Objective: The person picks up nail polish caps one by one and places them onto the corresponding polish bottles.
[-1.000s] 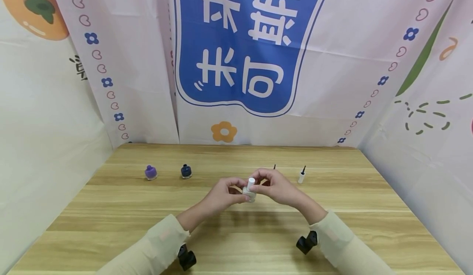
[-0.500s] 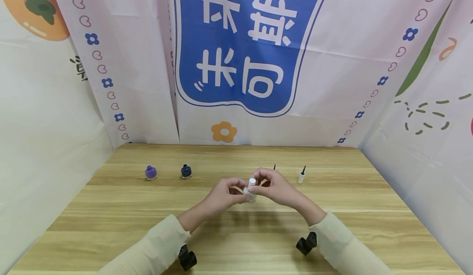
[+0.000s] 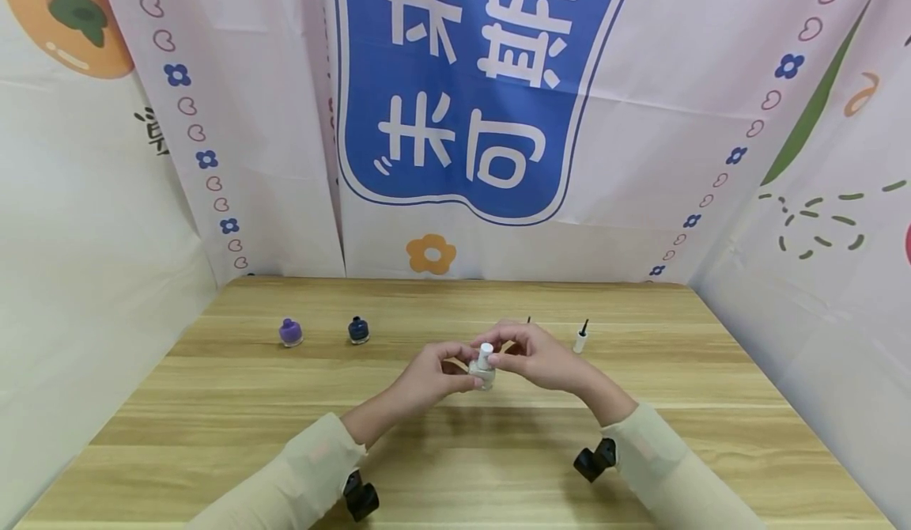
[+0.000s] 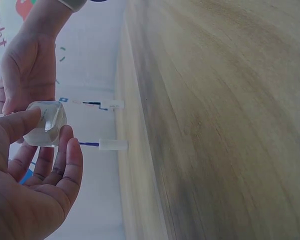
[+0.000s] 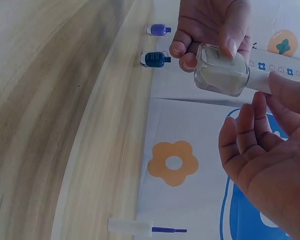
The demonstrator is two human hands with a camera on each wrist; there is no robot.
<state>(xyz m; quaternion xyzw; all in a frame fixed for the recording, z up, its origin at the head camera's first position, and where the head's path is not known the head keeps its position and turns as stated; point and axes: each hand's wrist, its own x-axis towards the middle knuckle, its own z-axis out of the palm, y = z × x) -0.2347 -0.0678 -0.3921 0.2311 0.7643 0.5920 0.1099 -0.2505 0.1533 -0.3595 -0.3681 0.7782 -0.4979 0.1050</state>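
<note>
Over the middle of the table, my left hand point(image 3: 430, 373) grips a clear glass nail polish bottle point(image 5: 222, 74) with pale contents, thumb on one face and fingers behind it. A white cap point(image 3: 485, 354) stands on the bottle's neck. My right hand point(image 3: 537, 357) pinches this cap, its thumb point(image 5: 290, 92) along the side. Farther back on the left stand an uncapped purple nail polish bottle point(image 3: 290, 334) and an uncapped dark blue nail polish bottle point(image 3: 359, 331). A white brush cap point(image 3: 581, 338) stands brush up at right; my right hand mostly hides another brush cap point(image 4: 112, 145) in the head view.
The wooden table point(image 3: 455, 467) ends at a printed cloth backdrop point(image 3: 626, 198), with cloth walls on both sides. A black wrist camera point(image 3: 361, 498) hangs under the left sleeve, and another black camera point(image 3: 595, 460) under the right one.
My right hand and forearm have shifted slightly to the right, and the thumb has slid toward the cap's right side, showing more of the cap. My left hand and the bottle stay in place.
</note>
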